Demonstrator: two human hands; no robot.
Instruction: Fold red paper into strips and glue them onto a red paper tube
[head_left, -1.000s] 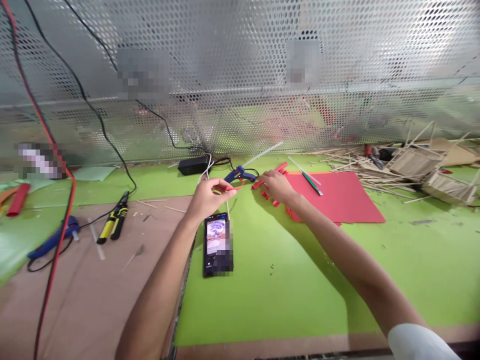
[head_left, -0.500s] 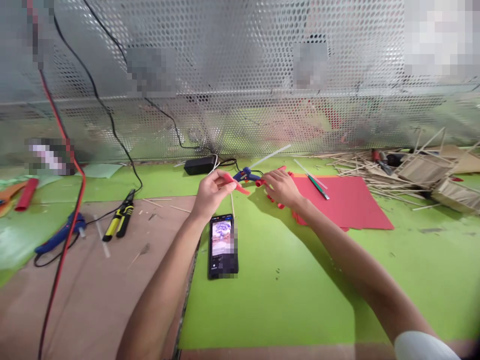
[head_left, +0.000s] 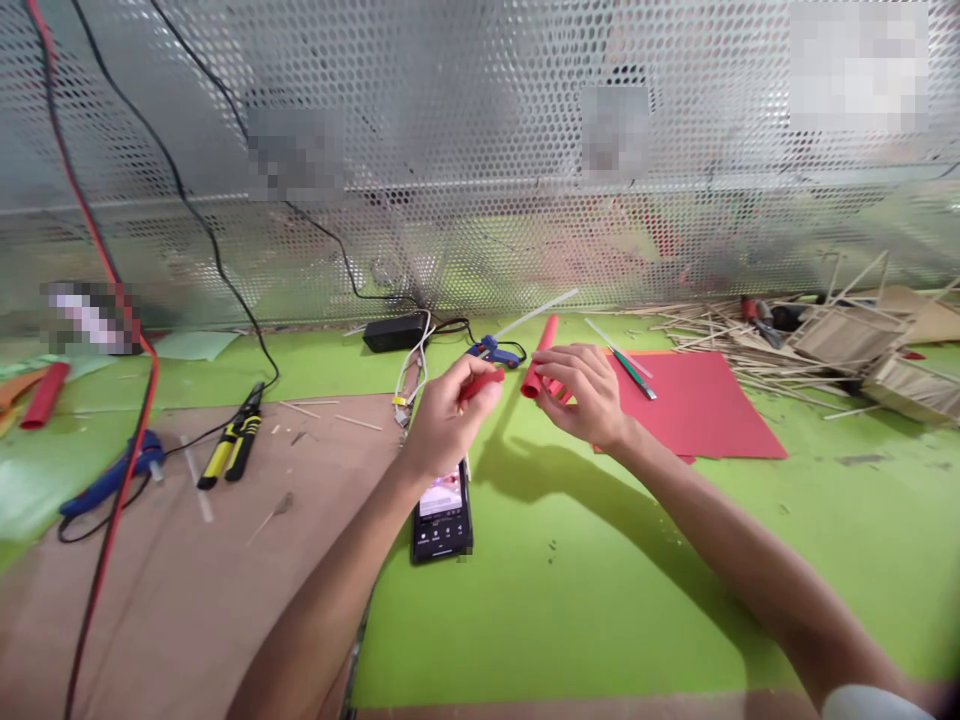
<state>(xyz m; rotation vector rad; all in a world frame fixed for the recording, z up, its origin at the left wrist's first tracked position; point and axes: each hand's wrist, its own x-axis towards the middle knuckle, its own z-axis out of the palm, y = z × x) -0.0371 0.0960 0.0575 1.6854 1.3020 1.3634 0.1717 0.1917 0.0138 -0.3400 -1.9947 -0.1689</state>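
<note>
My left hand (head_left: 451, 420) is closed around a small red paper piece (head_left: 481, 384), mostly covered by the fingers. Close by on the right, my right hand (head_left: 589, 392) grips a red paper tube (head_left: 546, 350) that tilts up and away, its round end facing me. More red paper shows under the right fingers, but I cannot tell how many pieces. Just behind the hands lies a blue glue gun (head_left: 499, 350) with a clear glue stick (head_left: 536, 312) in it. Below my left wrist is a phone (head_left: 441, 535) with its screen lit, partly covered by the wrist.
Red paper sheets (head_left: 705, 410) lie at right, with a green craft knife (head_left: 634, 373) on them. Thin wooden sticks (head_left: 720, 345) are heaped farther right. Yellow-black pliers (head_left: 232, 440) and another blue glue gun (head_left: 112, 480) lie left. A red-black cable (head_left: 135, 420) hangs in front.
My right hand has picked the red paper tube up off the table and brought it nearer me. My left hand has moved slightly right and down, its fingers now folded over the red piece.
</note>
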